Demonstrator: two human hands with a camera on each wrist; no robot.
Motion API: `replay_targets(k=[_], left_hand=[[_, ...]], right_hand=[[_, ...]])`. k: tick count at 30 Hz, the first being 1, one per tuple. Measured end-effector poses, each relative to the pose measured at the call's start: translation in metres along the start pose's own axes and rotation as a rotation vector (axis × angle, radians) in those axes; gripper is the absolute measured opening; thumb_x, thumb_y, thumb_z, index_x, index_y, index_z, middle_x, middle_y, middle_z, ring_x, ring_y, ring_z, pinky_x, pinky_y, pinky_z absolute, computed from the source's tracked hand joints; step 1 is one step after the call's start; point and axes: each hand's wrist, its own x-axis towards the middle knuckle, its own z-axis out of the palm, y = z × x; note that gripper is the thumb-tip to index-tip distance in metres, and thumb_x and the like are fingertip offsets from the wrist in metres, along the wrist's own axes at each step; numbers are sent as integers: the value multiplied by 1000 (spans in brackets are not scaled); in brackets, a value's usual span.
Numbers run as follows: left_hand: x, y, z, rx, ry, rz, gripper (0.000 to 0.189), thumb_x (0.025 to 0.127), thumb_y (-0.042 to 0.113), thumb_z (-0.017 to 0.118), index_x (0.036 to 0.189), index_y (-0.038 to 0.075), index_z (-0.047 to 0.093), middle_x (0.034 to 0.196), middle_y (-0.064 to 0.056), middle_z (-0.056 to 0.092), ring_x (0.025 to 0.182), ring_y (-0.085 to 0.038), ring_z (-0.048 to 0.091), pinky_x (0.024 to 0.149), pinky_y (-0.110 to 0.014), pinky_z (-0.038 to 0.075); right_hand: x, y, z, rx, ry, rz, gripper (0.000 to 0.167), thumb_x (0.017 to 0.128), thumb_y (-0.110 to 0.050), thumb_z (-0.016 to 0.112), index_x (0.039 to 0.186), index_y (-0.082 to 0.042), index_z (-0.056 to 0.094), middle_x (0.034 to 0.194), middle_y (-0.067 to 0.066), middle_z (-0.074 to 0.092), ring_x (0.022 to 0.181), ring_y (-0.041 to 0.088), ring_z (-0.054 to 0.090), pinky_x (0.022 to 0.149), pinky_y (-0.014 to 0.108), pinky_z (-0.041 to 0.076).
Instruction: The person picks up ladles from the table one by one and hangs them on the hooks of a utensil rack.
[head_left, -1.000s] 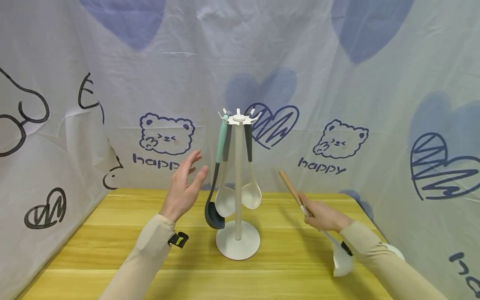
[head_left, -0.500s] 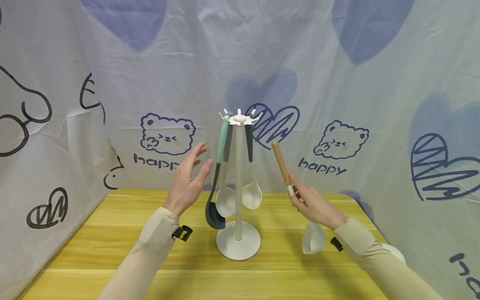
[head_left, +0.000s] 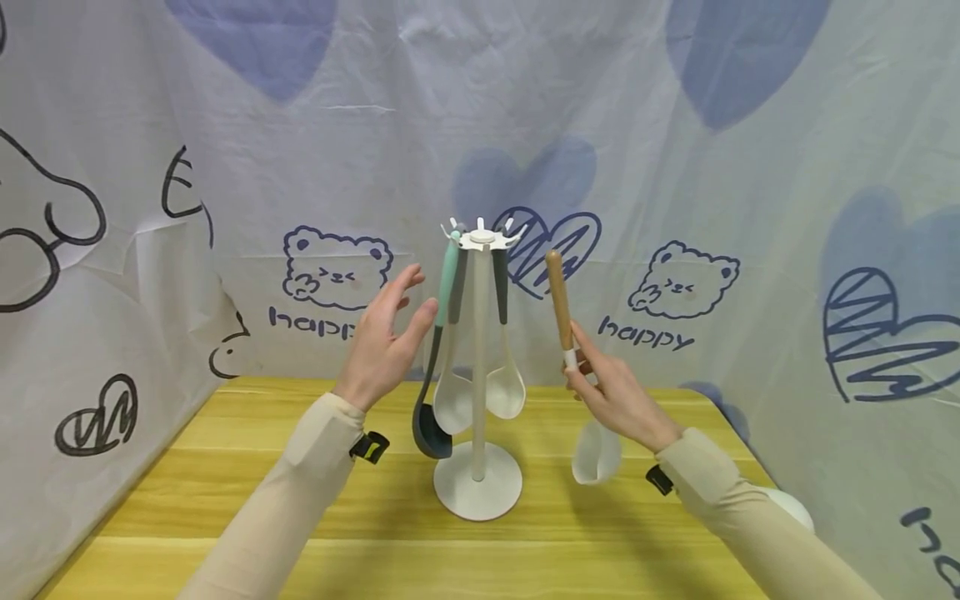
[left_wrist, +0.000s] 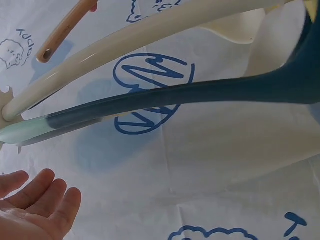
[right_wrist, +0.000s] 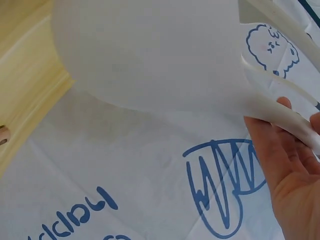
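Observation:
My right hand holds a white ladle by its neck, just below the wooden handle, which points up. The ladle's bowl hangs over the table, and it fills much of the right wrist view. In the middle stands a white utensil rack with a hooked top and a round base. On its left side hangs a dark ladle with a mint handle; two white-headed utensils with grey handles, a spoon among them, hang behind. My left hand, fingers spread and holding nothing, is beside the mint handle.
The rack stands on a yellow wood-grain table. A white rounded object lies at the right edge, partly behind my right sleeve. A wooden handle end shows at the right wrist view's left side. Printed cloth hangs behind and at both sides.
My right hand has brought the ladle left and up towards the rack, its handle turning more upright. My left hand has moved slightly up and right, closer to the mint handle.

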Motion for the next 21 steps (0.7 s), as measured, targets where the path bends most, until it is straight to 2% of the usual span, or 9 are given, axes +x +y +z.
replay_targets(k=[7,13,21], left_hand=[[18,14,-5,-8,32,52,59,100,38,49,151,11,36,150,-11,46,133,-30,47,111,-46,41],[32,29,-5,7,53,78,59,100,38,51,151,12,37,151,-12,45,133,-30,48,111,-44,41],[45,49,-4,105,61,90,62,99,43,50,150,10,39,153,-9,43,133,-29,49,111,-46,41]], right_hand=[[7,-4,3,39,97,-72,69,100,-2,51,158,-20,19,102,14,67,80,26,68,60,21,59],[9,-7,2,55,135,-70,66,100,-3,52,157,-19,22,106,15,68,82,23,69,64,23,60],[13,-11,5,53,175,-126,55,100,-4,53,152,-9,36,111,17,69,80,22,70,63,27,61]])
